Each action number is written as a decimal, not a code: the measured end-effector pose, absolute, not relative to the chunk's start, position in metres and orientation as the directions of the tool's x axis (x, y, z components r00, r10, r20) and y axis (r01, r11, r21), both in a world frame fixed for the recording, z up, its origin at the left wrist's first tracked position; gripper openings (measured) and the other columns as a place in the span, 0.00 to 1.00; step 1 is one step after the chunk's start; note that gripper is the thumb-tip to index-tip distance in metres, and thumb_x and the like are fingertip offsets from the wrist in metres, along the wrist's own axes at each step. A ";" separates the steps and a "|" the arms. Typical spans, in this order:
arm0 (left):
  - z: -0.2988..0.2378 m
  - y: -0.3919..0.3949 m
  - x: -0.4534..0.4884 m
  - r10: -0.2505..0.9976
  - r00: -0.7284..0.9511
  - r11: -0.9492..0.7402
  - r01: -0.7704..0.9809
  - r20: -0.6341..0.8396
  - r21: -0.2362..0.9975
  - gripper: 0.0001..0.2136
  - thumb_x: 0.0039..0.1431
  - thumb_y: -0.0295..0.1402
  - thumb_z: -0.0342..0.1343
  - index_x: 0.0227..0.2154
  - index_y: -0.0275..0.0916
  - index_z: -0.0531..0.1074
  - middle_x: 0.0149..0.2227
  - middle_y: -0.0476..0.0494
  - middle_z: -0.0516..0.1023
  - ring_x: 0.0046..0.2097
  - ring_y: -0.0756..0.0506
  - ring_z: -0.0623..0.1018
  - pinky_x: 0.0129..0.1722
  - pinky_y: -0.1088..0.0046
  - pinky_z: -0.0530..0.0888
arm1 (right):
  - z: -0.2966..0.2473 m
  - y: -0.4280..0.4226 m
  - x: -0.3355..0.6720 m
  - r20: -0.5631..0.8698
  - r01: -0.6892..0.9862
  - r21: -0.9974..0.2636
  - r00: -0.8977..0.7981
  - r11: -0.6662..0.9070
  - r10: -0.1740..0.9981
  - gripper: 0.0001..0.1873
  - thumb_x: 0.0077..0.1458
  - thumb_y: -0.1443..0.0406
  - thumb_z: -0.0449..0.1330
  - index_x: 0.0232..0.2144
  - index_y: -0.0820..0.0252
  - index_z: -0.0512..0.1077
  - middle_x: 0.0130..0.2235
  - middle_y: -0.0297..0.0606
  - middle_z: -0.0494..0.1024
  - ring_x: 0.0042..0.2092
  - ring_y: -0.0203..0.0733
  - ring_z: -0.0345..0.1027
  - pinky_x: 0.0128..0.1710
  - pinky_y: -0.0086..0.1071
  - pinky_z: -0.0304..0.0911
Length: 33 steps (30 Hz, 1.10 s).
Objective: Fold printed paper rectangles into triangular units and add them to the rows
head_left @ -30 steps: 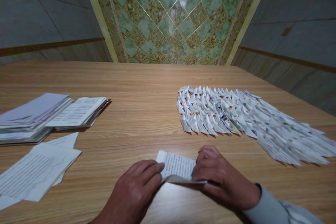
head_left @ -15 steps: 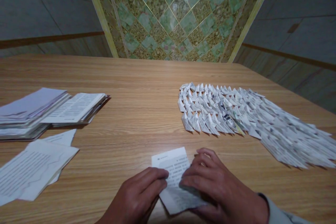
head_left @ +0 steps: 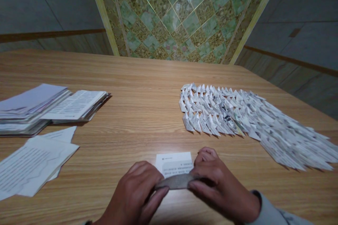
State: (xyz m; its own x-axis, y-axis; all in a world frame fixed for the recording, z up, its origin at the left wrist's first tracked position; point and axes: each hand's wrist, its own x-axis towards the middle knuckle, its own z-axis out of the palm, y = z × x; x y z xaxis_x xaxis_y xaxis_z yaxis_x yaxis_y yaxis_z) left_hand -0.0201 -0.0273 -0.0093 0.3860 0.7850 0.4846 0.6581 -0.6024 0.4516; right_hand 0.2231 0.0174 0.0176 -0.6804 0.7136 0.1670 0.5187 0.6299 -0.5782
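Observation:
A printed sheet of paper (head_left: 174, 163) lies close to me at the front of the table, its near edge curled up and over into a grey-looking strip. My left hand (head_left: 138, 190) pinches the left end of that bent edge between thumb and fingers. At the other end, my right hand (head_left: 215, 182) is closed on the paper the same way, its fingers curled. Beyond the right hand, rows of folded paper boats (head_left: 211, 109) stand packed together and spread off to the right.
Left of me, loose printed sheets (head_left: 37, 165) overlap on the wooden table (head_left: 132, 112). Behind them sit a stack of papers (head_left: 31, 102) and a smaller pile of printed pages (head_left: 79, 103). A wall with green diamond tiles (head_left: 174, 17) rises past the table's far edge.
The paper has turned square to me, and its near edge, flat before, is now lifted and bent over. Both hands have shifted to grip that edge's two ends.

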 end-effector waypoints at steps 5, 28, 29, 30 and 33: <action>-0.015 -0.027 -0.024 0.871 0.240 -0.454 0.728 0.428 0.514 0.15 0.65 0.35 0.53 0.53 0.41 0.65 0.35 0.48 0.82 0.30 0.48 0.81 0.28 0.77 0.77 | 0.003 0.017 0.216 0.128 0.639 -0.610 -0.504 0.469 0.854 0.07 0.54 0.70 0.66 0.36 0.58 0.75 0.30 0.32 0.72 0.36 0.41 0.65 0.40 0.36 0.57; -0.022 -0.025 -0.023 0.665 0.534 -0.650 0.758 0.522 0.052 0.14 0.70 0.26 0.42 0.38 0.38 0.74 0.52 0.40 0.80 0.33 0.45 0.74 0.30 0.68 0.71 | -0.011 0.016 0.206 0.364 0.690 -0.281 -0.567 0.668 0.739 0.09 0.64 0.67 0.60 0.46 0.51 0.74 0.29 0.33 0.73 0.35 0.42 0.62 0.44 0.40 0.51; -0.023 -0.026 -0.023 0.668 0.539 -0.648 0.761 0.513 0.045 0.14 0.70 0.26 0.42 0.38 0.38 0.74 0.52 0.41 0.80 0.33 0.44 0.74 0.30 0.68 0.71 | -0.011 0.016 0.206 0.374 0.694 -0.265 -0.566 0.670 0.735 0.09 0.64 0.67 0.59 0.46 0.52 0.74 0.28 0.34 0.73 0.35 0.42 0.61 0.44 0.40 0.51; -0.024 -0.027 -0.023 0.675 0.540 -0.642 0.766 0.503 0.040 0.14 0.70 0.26 0.42 0.39 0.38 0.74 0.52 0.41 0.80 0.34 0.44 0.73 0.30 0.67 0.70 | -0.012 0.016 0.206 0.379 0.697 -0.251 -0.568 0.671 0.731 0.10 0.63 0.68 0.60 0.46 0.52 0.74 0.28 0.34 0.72 0.35 0.42 0.61 0.44 0.40 0.51; -0.026 -0.029 -0.022 0.703 0.524 -0.614 0.788 0.481 0.039 0.14 0.70 0.26 0.42 0.41 0.40 0.74 0.50 0.42 0.81 0.36 0.42 0.74 0.32 0.65 0.69 | -0.012 0.016 0.206 0.357 0.705 -0.221 -0.585 0.674 0.728 0.12 0.62 0.69 0.61 0.47 0.51 0.74 0.28 0.34 0.72 0.35 0.43 0.60 0.44 0.40 0.51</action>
